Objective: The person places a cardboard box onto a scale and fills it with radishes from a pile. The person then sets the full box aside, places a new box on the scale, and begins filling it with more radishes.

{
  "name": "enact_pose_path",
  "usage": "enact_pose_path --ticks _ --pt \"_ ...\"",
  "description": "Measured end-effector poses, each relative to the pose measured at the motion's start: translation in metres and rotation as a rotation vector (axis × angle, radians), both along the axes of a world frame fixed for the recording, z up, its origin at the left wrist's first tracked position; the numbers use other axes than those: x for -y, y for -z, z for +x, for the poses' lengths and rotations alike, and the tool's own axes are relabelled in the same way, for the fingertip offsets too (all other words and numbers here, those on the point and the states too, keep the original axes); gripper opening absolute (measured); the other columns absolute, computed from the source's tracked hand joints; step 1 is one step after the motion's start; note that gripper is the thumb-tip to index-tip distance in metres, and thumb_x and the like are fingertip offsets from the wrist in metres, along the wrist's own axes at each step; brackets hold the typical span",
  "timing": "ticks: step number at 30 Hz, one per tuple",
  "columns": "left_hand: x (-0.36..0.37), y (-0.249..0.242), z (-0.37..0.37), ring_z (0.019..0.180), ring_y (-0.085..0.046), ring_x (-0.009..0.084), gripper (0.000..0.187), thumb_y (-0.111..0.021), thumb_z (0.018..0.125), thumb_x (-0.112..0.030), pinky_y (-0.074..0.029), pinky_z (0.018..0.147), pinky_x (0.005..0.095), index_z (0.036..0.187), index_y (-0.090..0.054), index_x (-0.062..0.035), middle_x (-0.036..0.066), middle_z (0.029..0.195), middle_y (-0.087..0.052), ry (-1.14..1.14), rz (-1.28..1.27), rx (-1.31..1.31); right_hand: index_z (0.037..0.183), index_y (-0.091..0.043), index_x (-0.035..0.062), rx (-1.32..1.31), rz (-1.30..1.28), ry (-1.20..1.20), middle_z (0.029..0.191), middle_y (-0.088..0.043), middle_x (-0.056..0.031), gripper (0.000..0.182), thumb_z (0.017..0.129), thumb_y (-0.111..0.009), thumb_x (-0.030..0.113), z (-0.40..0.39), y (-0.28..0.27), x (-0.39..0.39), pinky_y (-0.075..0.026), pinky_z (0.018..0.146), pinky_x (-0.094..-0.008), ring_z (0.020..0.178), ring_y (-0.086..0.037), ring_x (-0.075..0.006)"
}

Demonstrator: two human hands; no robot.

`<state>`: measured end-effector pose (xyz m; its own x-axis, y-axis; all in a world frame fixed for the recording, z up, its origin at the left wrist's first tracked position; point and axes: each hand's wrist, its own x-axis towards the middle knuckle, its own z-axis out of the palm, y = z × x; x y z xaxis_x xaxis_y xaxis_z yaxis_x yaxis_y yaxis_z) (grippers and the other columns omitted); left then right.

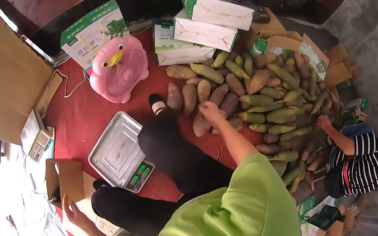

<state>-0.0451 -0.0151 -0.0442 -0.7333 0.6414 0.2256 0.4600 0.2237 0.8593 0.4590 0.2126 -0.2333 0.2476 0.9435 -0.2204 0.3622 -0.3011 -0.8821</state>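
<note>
Your right hand [209, 110] reaches out over the near edge of the heap of long brown and green-skinned tubers [269, 105] lying on the red floor mat [82, 117]. Its fingers curl down onto one brown tuber [201, 124] just beneath them, though whether they actually grip it you cannot tell. Your left hand [71, 211] rests with fingers spread loosely on the flap of a brown cardboard box [65, 178], holding nothing. Beyond those left fingers sits a silver metal-tray digital scale [121, 152]. Across the heap, another person's hand [323, 122] touches the tubers.
</note>
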Motion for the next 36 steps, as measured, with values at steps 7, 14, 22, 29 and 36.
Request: enact_pose_path --ticks 7,14,22,29,36 --pt "-0.083 0.012 0.045 0.099 -0.053 0.0134 0.024 -0.052 0.087 -0.001 -0.040 0.087 0.0269 0.110 -0.060 0.0003 0.005 0.110 -0.058 0.293 0.042 0.131 0.090 -0.066 0.0022 0.095 -0.304 0.186 0.081 -0.066 -0.0124 0.018 0.076 -0.061 0.013 0.067 0.114 0.032 -0.050 0.067 -0.0329 0.075 -0.064 -0.0223" --pt "-0.118 0.026 0.079 0.084 -0.057 0.0218 0.028 -0.059 0.075 0.004 -0.044 0.081 0.0319 0.103 -0.063 0.0017 0.012 0.098 -0.059 0.535 -0.288 -0.268 0.091 -0.064 -0.0002 0.190 -0.054 0.112 0.085 -0.066 -0.0154 0.020 0.076 -0.060 0.013 0.067 0.052 -0.054 -0.049 0.075 -0.0369 0.084 -0.064 -0.0276" --pt "-0.128 0.035 0.071 0.083 -0.057 0.0220 0.028 -0.057 0.073 0.005 -0.046 0.070 0.0314 0.100 -0.064 0.0028 0.012 0.093 -0.060 0.538 -0.405 -0.148 0.096 -0.061 0.0062 0.532 0.294 0.069 0.096 -0.060 -0.0168 0.021 0.077 -0.061 0.016 0.066 -0.038 -0.221 -0.046 0.079 -0.0439 0.092 -0.056 -0.0363" --pt "-0.143 0.037 0.070 0.080 -0.058 0.0153 0.022 -0.055 0.078 0.003 -0.048 0.059 0.0244 0.099 -0.062 0.0047 0.010 0.090 -0.056 0.590 -0.564 -0.149 0.109 -0.060 0.0118 0.920 0.450 0.081 0.118 -0.048 -0.0124 0.033 0.077 -0.066 0.016 0.065 -0.120 -0.363 -0.043 0.087 -0.0420 0.111 -0.045 -0.0299" --pt "-0.155 0.050 0.061 0.080 -0.055 0.0165 0.026 -0.060 0.084 -0.006 -0.045 0.066 0.0284 0.110 -0.063 -0.0057 0.008 0.098 -0.061 0.561 -0.710 -0.068 0.119 -0.058 0.0238 1.169 0.253 0.074 0.131 -0.042 -0.0083 0.043 0.078 -0.067 0.034 0.073 -0.134 -0.450 -0.043 0.088 -0.0432 0.125 -0.037 -0.0271"
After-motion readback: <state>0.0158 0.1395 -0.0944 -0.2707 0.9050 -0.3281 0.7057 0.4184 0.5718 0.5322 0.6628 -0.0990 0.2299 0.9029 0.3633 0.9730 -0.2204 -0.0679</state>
